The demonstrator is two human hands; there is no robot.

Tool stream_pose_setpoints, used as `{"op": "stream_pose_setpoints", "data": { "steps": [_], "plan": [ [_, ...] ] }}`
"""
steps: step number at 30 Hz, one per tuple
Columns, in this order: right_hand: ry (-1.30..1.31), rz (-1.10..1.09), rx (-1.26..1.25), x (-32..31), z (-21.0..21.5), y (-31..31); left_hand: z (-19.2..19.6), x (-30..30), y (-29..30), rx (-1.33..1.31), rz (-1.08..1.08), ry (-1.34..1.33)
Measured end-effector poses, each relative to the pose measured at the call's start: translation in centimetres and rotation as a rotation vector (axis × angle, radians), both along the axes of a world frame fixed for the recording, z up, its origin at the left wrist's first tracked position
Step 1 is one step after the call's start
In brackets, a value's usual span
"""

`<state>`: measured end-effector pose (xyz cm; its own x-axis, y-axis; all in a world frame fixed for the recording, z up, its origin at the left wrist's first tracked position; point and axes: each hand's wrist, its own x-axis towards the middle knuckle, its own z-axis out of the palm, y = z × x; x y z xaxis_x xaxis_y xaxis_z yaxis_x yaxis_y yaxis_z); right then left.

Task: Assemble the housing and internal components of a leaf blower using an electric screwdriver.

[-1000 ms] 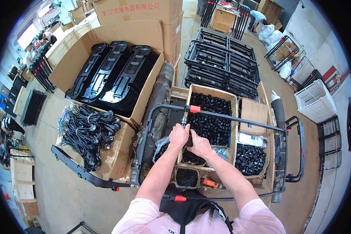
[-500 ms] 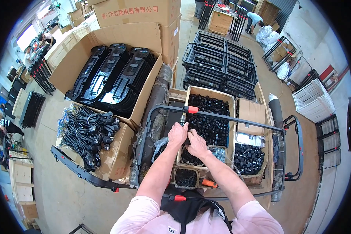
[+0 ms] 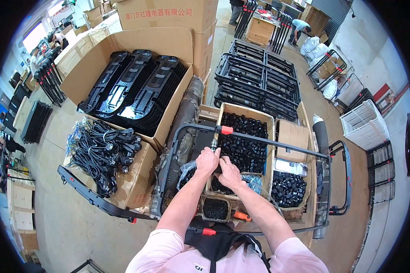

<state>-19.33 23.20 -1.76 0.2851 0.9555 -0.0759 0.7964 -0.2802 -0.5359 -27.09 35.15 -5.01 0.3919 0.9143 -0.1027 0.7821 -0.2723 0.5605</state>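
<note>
A black tubular frame [image 3: 282, 146] lies across the work area in front of me, with a red clip [image 3: 226, 130] on its far bar. Just left of that clip, the silver nose of a power screwdriver [image 3: 214, 142] meets the bar. My left hand [image 3: 207, 162] is wrapped round the screwdriver behind its nose. Close beside it, my right hand [image 3: 229, 173] grips the dark rear part. Most of the tool's body is hidden by my fingers. Nearer my waist, another red clip [image 3: 208, 232] sits on the frame's near bar.
Under the frame are a box of black caps [image 3: 243, 141], a bin of round black knobs [image 3: 288, 189] and a tub of small black parts [image 3: 215, 209]. An orange-handled tool [image 3: 242, 216] lies nearby. Left stand bundled power cords [image 3: 107, 152] and a carton of black panels [image 3: 132, 91].
The whole view has shifted slightly. Both hands keep their grip on the screwdriver, and its nose stays at the far bar beside the red clip.
</note>
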Motion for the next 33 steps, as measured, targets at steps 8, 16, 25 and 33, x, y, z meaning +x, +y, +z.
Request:
{"op": "stream_pose_setpoints", "data": {
  "steps": [8,16,25,33],
  "plan": [
    [-0.004,-0.005,0.012,-0.7,0.1,-0.6,0.1,-0.8,-0.5,-0.073,-0.010,-0.034],
    [-0.059,0.020,0.002,-1.2,0.2,-2.3,1.6,-2.1,-2.5,-0.091,0.016,-0.092],
    [-0.035,-0.009,-0.075,1.0,1.0,-4.1,2.3,-0.6,-4.1,-0.075,-0.052,-0.082],
    [-0.022,-0.009,-0.115,2.1,1.4,-3.5,1.9,0.7,-3.6,-0.034,-0.066,-0.023]
  ]
}}
